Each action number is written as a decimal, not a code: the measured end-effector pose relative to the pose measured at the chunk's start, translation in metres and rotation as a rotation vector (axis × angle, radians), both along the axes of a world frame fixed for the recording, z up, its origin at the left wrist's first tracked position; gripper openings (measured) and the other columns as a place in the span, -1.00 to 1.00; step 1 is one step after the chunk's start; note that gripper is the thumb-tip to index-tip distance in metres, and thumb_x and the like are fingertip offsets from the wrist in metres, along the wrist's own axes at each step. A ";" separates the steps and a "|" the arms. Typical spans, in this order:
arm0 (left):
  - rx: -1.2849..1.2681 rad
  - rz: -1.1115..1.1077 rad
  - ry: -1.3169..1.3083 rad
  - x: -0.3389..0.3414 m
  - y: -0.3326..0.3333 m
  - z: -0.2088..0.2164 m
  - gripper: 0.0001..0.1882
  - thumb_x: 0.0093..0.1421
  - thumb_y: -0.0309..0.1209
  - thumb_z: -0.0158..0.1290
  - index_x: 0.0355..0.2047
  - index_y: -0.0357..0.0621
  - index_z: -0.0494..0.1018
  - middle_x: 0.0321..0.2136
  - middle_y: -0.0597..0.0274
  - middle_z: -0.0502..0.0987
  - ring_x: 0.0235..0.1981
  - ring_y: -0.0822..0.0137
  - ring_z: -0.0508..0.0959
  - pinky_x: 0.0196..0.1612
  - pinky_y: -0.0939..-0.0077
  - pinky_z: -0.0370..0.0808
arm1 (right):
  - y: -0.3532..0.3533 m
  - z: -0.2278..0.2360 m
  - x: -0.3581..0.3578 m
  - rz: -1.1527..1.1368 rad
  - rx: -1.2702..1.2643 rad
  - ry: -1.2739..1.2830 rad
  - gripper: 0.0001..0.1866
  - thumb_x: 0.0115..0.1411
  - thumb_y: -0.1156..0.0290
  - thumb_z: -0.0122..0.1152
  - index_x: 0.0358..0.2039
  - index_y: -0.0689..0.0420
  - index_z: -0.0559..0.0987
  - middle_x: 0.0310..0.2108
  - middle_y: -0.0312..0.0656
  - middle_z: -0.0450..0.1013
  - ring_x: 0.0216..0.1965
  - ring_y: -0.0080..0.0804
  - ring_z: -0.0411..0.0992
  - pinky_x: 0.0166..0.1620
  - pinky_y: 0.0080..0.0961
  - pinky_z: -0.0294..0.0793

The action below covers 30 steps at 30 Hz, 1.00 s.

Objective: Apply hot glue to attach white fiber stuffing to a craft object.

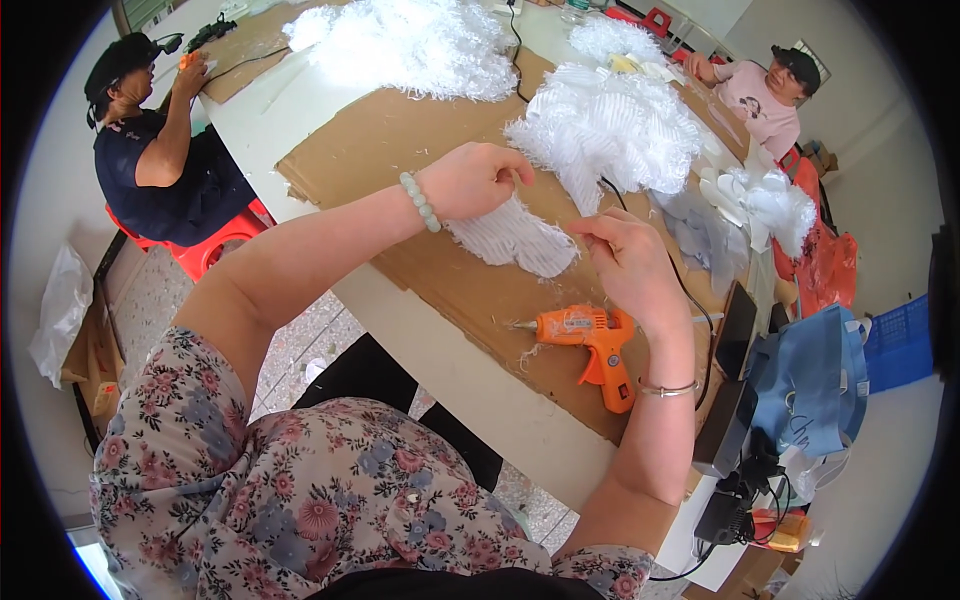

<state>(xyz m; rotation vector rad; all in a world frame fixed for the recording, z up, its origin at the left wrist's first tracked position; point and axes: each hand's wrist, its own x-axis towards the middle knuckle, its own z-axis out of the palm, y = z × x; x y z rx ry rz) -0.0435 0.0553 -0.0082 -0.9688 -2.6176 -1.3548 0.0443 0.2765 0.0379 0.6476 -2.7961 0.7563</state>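
Over the cardboard, my left hand point(468, 182) is raised with its fingers curled and the fingertips brought together. Facing it, my right hand point(632, 265) pinches thumb and forefinger. Whatever either pinch holds, if anything, is too small to make out. Between and below the hands lies a white ribbed fabric piece point(517, 242) with frayed edges, its upper left part under my left hand. An orange glue gun point(590, 345) rests on its side just below my right hand, its nozzle toward the left. Thin whitish strands cling near the nozzle.
Cardboard point(420, 270) covers the white table point(450, 350). Beyond are a heap of white frayed fabric pieces point(610, 130) and a larger white fluffy pile point(410, 50). A black cable point(683, 280) runs at the right, near a blue bag point(812, 380). Two people sit across the table.
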 end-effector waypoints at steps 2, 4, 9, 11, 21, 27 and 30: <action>-0.016 0.004 0.011 0.000 0.000 -0.003 -0.78 0.08 -0.54 -0.06 -0.27 -0.18 0.52 -0.54 0.18 0.51 -0.52 0.36 0.47 -0.39 0.47 0.43 | -0.001 -0.003 -0.001 0.008 0.002 -0.001 -0.76 0.07 0.62 0.00 -0.27 0.22 0.59 -0.41 -0.07 0.43 -0.37 -0.19 0.45 -0.24 -0.42 0.41; -0.034 0.008 0.021 -0.001 0.000 -0.008 -0.78 0.08 -0.54 -0.06 -0.27 -0.18 0.52 -0.55 0.17 0.51 -0.53 0.34 0.47 -0.40 0.46 0.43 | -0.004 -0.011 -0.004 0.022 0.047 -0.022 -0.74 0.05 0.64 0.01 -0.28 0.19 0.61 -0.42 -0.07 0.43 -0.36 -0.16 0.43 -0.24 -0.38 0.41; -0.087 -0.008 0.108 -0.001 -0.001 -0.014 -0.79 0.09 -0.53 -0.05 -0.28 -0.17 0.52 -0.56 0.10 0.52 -0.56 0.26 0.48 -0.40 0.43 0.45 | -0.009 -0.032 -0.007 0.029 0.152 0.028 -0.74 0.04 0.64 0.03 -0.30 0.13 0.63 -0.45 -0.08 0.40 -0.32 -0.11 0.41 -0.22 -0.31 0.40; -0.090 -0.008 0.123 -0.001 -0.001 -0.013 -0.77 0.08 -0.55 -0.05 -0.25 -0.16 0.52 -0.52 0.10 0.53 -0.55 0.25 0.49 -0.39 0.42 0.46 | -0.009 -0.034 -0.007 0.030 0.180 0.039 -0.74 0.04 0.63 0.04 -0.30 0.12 0.63 -0.46 -0.08 0.39 -0.31 -0.10 0.40 -0.21 -0.29 0.40; 0.042 0.045 0.282 0.001 -0.016 -0.019 -0.59 -0.04 -0.69 -0.02 -0.15 -0.11 0.48 -0.33 0.12 0.52 -0.44 0.19 0.51 -0.34 0.38 0.46 | -0.009 -0.035 -0.006 0.032 0.194 0.045 -0.73 0.03 0.63 0.06 -0.30 0.11 0.64 -0.49 -0.08 0.38 -0.33 -0.10 0.39 -0.21 -0.29 0.40; -0.035 0.117 0.551 -0.005 -0.028 -0.024 -0.64 -0.02 -0.68 0.01 -0.17 -0.18 0.46 -0.23 0.09 0.50 -0.36 0.12 0.53 -0.26 0.27 0.47 | -0.013 -0.032 -0.005 0.043 0.190 0.045 -0.73 0.04 0.63 0.06 -0.29 0.11 0.64 -0.49 -0.08 0.38 -0.32 -0.11 0.39 -0.20 -0.30 0.40; -0.044 0.128 0.456 0.019 -0.033 -0.004 -0.69 0.00 -0.61 0.07 -0.18 -0.24 0.45 -0.15 0.06 0.49 -0.23 0.10 0.53 -0.18 0.26 0.48 | -0.010 -0.034 -0.007 0.043 0.192 0.047 -0.73 0.04 0.63 0.05 -0.29 0.11 0.64 -0.49 -0.08 0.38 -0.32 -0.11 0.39 -0.21 -0.31 0.40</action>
